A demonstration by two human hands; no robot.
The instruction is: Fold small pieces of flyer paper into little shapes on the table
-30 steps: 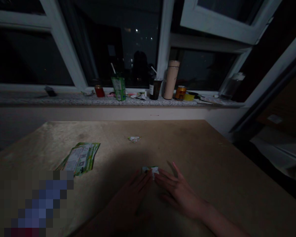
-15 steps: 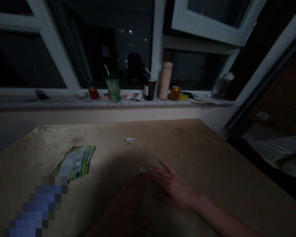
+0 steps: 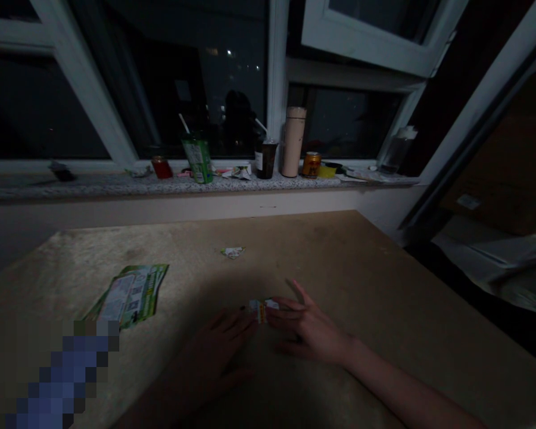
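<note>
A small folded piece of printed paper (image 3: 259,308) lies on the brown table (image 3: 384,298), between the fingertips of both my hands. My left hand (image 3: 214,345) rests flat in shadow, its fingers stretched toward the paper's left side. My right hand (image 3: 308,328) presses on the paper's right side with its fingers extended and one finger raised. Both hands touch the paper and neither lifts it.
A stack of green printed leaflets (image 3: 131,292) lies at the left of the table. A second small folded paper (image 3: 232,252) sits farther back. The windowsill (image 3: 93,186) holds a green drink carton (image 3: 197,158), a dark cup (image 3: 265,158), a tall flask (image 3: 293,142) and cans (image 3: 311,165).
The view has swung slightly, so everything sits a little further left. Both hands stay at the small paper, and more of its printed face shows between the fingertips now.
</note>
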